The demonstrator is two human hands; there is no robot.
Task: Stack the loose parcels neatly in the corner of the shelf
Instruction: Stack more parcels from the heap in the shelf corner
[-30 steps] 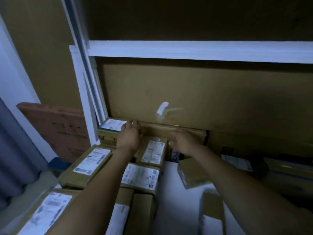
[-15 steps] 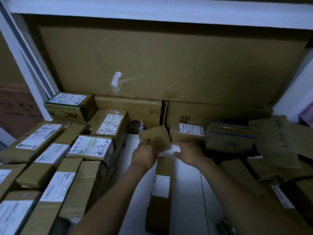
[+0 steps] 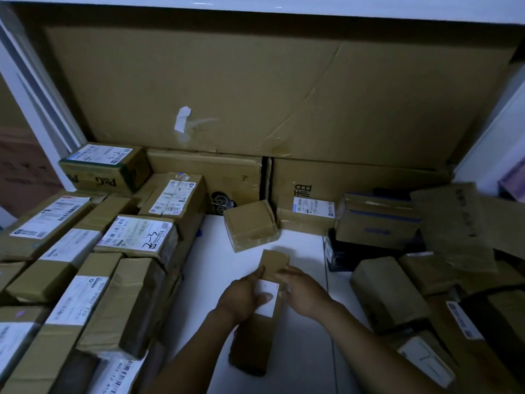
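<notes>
Box (image 3: 250,223) now ahead, left hand (image 3: 241,297), right hand (image 3: 305,291) grip long parcel (image 3: 252,342) between stacks (image 3: 136,237)

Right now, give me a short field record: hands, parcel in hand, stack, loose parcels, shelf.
left hand: grips long parcel, thumb on its white label
right hand: holds its right side
long parcel: lying lengthwise on white shelf
small square parcel: loose, just behind it
left stack: labelled parcels, P&G box in back corner
right pile: untidy
</notes>
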